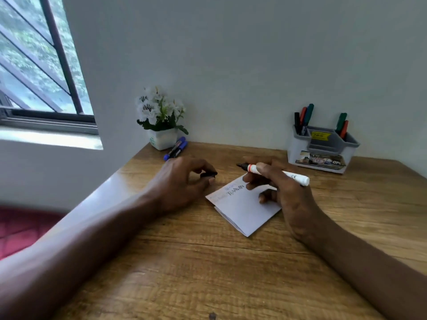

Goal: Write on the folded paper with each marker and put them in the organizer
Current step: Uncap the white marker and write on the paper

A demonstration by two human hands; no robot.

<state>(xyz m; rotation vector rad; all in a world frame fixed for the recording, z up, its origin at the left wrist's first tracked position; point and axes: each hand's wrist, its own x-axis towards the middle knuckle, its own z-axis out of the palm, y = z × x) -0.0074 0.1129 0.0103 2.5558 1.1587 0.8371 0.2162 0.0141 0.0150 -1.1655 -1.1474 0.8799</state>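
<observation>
Over the scribbled folded paper [245, 209] the right hand [280, 190] grips an uncapped white marker [293, 176], the left hand [182, 181] beside it pinches the black cap [209, 174], the organizer [323, 155] beyond holds five already, and two blue markers [176, 147] wait far left.

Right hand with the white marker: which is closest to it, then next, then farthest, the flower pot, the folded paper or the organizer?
1. Folded paper, right under the right hand.
2. Organizer, behind it, to the right.
3. Flower pot, back left, by the wall.
</observation>
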